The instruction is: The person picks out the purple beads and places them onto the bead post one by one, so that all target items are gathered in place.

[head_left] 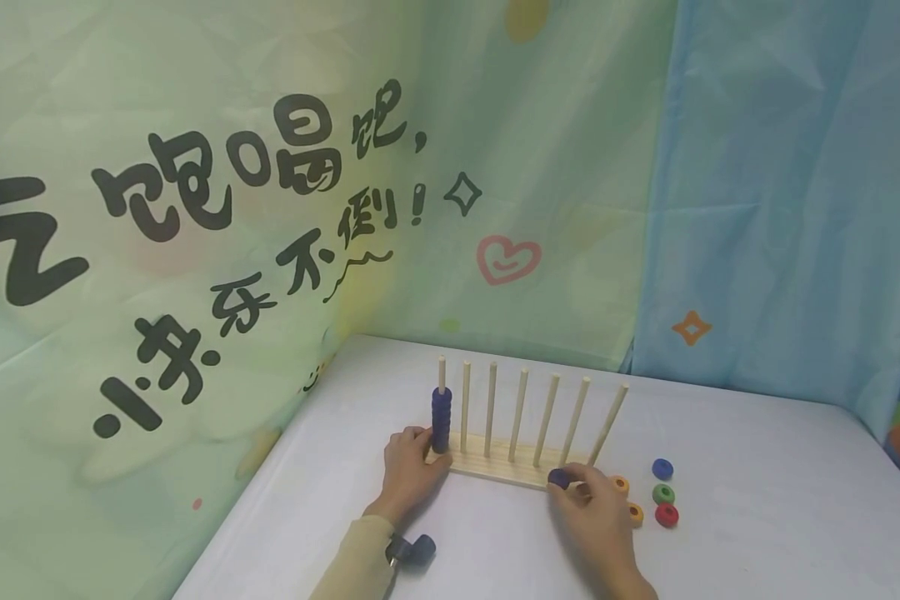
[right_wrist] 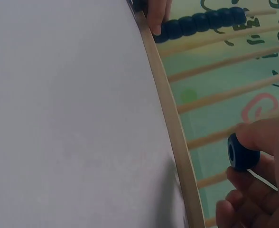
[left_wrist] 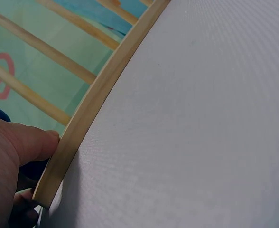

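A wooden base with several upright pegs stands on the white table. Dark blue beads are stacked on its leftmost peg; the other pegs carry none. My left hand grips the left end of the base, its thumb against the front edge beside the stack. Between thumb and fingers, my right hand pinches a single dark blue bead near the right end of the base. The bead's hole shows in the right wrist view, and no peg passes through it there.
Right of my right hand lie a blue bead, a green bead, a red bead and yellow-orange beads, partly hidden by the hand. A printed cloth backdrop rises behind the table.
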A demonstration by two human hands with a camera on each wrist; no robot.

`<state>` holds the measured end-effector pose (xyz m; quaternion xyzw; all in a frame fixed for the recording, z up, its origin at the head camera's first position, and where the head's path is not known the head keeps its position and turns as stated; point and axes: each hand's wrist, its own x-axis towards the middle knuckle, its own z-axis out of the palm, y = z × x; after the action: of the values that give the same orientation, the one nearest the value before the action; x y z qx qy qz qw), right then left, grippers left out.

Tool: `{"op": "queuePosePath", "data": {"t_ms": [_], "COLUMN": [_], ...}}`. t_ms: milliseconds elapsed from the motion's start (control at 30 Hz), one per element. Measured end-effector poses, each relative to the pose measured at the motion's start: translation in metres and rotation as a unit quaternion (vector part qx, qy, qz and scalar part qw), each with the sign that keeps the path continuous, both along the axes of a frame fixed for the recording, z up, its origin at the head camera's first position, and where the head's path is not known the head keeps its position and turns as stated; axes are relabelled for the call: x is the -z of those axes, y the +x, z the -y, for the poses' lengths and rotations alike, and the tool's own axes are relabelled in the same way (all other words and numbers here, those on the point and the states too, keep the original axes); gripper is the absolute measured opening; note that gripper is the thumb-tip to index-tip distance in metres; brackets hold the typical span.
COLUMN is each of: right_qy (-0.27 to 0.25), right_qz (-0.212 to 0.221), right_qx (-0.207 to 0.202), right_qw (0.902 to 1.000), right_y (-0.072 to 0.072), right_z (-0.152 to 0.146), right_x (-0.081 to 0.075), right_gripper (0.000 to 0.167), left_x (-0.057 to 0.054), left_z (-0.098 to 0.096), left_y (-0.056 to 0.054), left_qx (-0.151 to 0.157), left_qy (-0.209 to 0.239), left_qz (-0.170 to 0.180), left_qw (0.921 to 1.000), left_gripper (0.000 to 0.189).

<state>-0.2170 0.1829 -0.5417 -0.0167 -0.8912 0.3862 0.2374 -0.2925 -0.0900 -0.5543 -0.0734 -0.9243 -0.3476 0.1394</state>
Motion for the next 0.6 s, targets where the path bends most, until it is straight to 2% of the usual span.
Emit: {"op": "queuePosePath", "data": {"t_ms": [400, 600], "right_qy": [-0.043, -0.072], "right_qz": [-0.002, 0.024], "right_qx": [-0.057, -0.082], "right_qw": [0.9975, 0.9937], "right_y": [0.006, 0.008], "right_z": [0.019, 0.028], "right_x": [0.001, 0.0], "right_gripper": [0.032, 0.032], "left_x": [0.0, 0.001], "left_z": [0.001, 0.002], "left_y": [0.0, 0.0], "left_qx": [0.006, 0.006], "left_qy": [0.002, -0.001], "left_qz": [-0.007, -0.015], "left_qw": [1.0, 0.9999], "left_gripper": [0.048, 0.047]}}
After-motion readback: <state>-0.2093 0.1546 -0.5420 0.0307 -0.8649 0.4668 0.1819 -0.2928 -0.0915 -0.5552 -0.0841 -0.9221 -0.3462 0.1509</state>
